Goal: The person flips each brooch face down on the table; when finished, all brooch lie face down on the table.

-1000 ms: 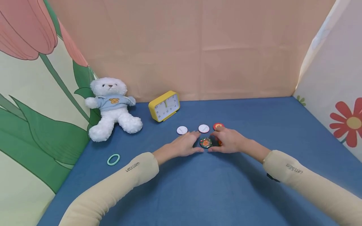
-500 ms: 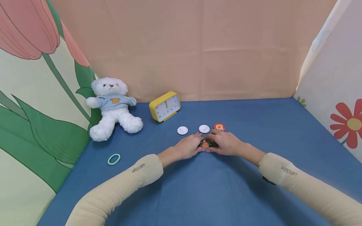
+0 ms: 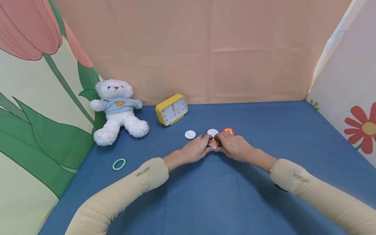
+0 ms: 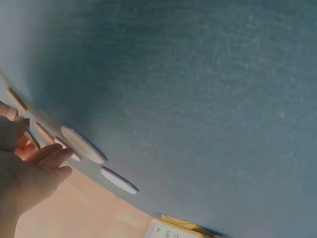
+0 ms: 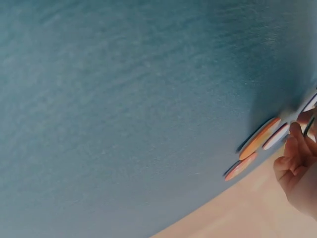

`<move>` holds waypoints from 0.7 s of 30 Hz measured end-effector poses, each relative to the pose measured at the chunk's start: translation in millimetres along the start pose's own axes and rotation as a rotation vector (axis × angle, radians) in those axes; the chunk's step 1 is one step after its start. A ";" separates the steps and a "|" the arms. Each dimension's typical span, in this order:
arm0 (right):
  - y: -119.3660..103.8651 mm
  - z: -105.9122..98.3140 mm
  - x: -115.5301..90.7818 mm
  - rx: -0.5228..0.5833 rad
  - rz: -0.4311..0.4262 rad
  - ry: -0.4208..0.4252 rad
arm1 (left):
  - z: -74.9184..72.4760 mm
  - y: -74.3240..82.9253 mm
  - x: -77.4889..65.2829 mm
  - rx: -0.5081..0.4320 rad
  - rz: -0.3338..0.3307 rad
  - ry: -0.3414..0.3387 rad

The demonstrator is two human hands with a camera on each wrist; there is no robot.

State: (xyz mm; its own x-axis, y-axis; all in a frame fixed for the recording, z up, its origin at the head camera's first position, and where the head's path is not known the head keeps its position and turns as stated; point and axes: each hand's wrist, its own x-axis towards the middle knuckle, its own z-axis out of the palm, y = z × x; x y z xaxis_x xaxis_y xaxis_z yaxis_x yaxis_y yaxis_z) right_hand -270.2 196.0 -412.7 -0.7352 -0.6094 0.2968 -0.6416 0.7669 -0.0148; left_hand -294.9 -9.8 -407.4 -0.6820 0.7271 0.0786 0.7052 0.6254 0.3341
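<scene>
Blue cloth [image 3: 194, 199] below, fingers [image 3: 209, 149] of both hands [image 3: 194, 150] [image 3: 237, 148] pinch the dark badge [image 3: 214, 143], now lifted.

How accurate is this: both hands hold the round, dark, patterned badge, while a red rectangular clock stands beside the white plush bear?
Not red: the head view shows a yellow clock beside the bear. The left hand and right hand hold the badge.
</scene>
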 end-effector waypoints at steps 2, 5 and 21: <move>0.0 -2.3 1.2 -0.010 0.008 0.021 | -2.3 0.7 0.0 -0.021 -0.019 0.018; 0.6 -5.4 3.6 -0.023 0.012 0.062 | -4.7 1.1 0.1 -0.036 -0.017 0.053; 4.0 -8.8 4.8 0.204 0.050 0.143 | -5.9 4.8 3.0 -0.048 0.013 0.140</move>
State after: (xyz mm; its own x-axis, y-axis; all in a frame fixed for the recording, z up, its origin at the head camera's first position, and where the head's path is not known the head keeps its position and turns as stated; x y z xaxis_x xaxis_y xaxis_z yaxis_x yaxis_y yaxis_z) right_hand -274.4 198.0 -402.8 -0.7380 -0.5262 0.4225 -0.6468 0.7300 -0.2207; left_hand -294.7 -6.3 -400.0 -0.6957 0.6861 0.2126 0.7063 0.5997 0.3760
